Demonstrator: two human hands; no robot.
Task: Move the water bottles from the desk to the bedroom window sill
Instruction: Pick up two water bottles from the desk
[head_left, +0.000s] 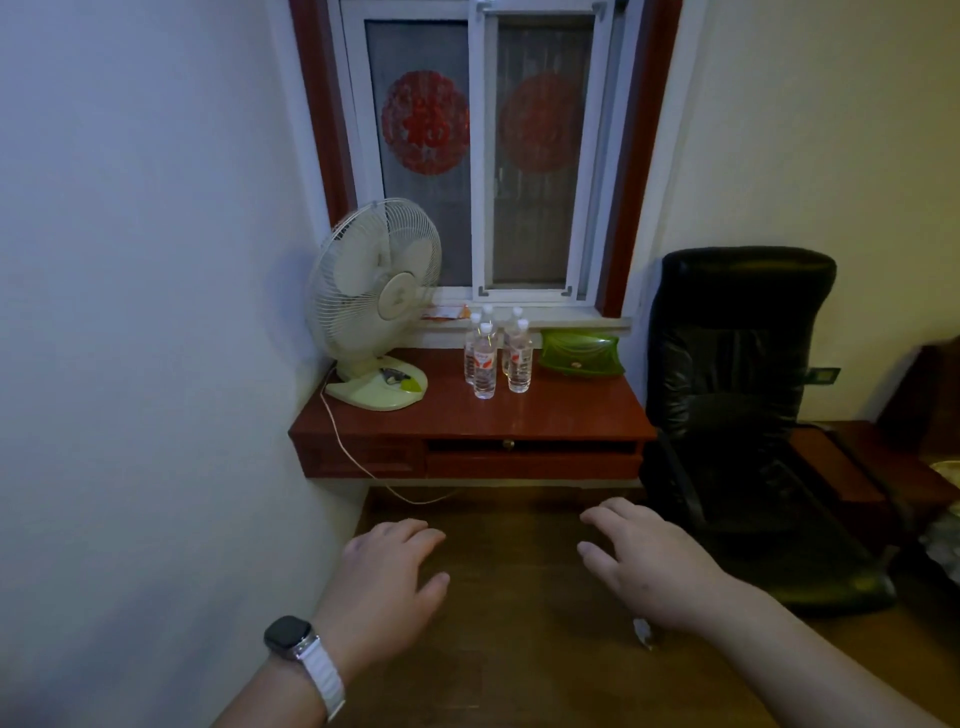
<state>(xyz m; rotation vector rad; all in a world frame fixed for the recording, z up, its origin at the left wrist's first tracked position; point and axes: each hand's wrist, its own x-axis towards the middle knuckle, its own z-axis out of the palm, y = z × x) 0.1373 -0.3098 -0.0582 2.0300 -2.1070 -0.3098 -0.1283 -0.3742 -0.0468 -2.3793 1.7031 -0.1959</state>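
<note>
Four clear plastic water bottles (497, 353) with white caps stand clustered upright on the red wooden desk (571, 410), between one white table fan (376, 301) and one green tray (581, 354) (window sill (582, 325) just behind). Two hands, left hand (387, 577) and right hand (644, 561), hover with fingers spread, holding nothing.

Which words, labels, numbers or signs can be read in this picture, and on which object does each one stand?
"福": red paper-cut on the left window pane, blurred but recognisable.
Second red paper-cut behind the right pane's screen: too faint to read.
Red-and-white labels on the water bottles on the desk: too small and blurred to read.
Paper on the window sill: print not readable.
Watch on the left wrist: screen dark, no text.
</note>
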